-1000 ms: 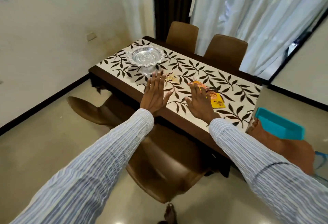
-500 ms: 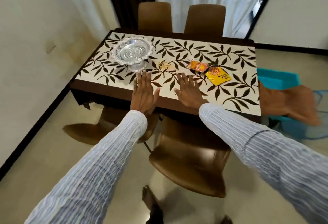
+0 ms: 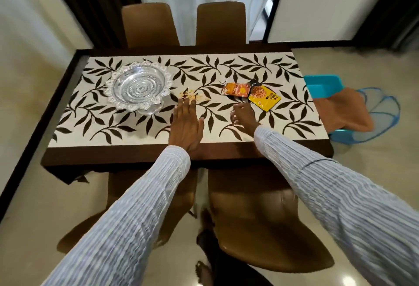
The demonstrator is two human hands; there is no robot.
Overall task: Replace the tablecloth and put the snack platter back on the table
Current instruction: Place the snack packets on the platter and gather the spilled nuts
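A white tablecloth [image 3: 267, 68] with dark leaf prints covers the dark table. A silver snack platter [image 3: 138, 87] with a scalloped rim stands on it at the left. Loose snack crumbs [image 3: 192, 96] lie just right of the platter. My left hand [image 3: 186, 125] lies flat, palm down, fingertips at the crumbs. Right of them lie an orange snack packet [image 3: 237, 89] and a yellow snack packet [image 3: 264, 98]. My right hand [image 3: 243, 117] rests on the cloth just before the packets, fingers curled down, holding nothing I can see.
Two brown chairs [image 3: 221, 23] stand at the table's far side, two more [image 3: 267, 224] at my side below my arms. At the right end an orange-brown cloth [image 3: 340, 111] hangs over a blue mesh basket [image 3: 381, 113], with a teal box [image 3: 323, 86] behind it. My feet show below.
My view has swung round to face the table square on. My left hand slid forward to the crumbs. My right hand moved towards the packets and curled its fingers.
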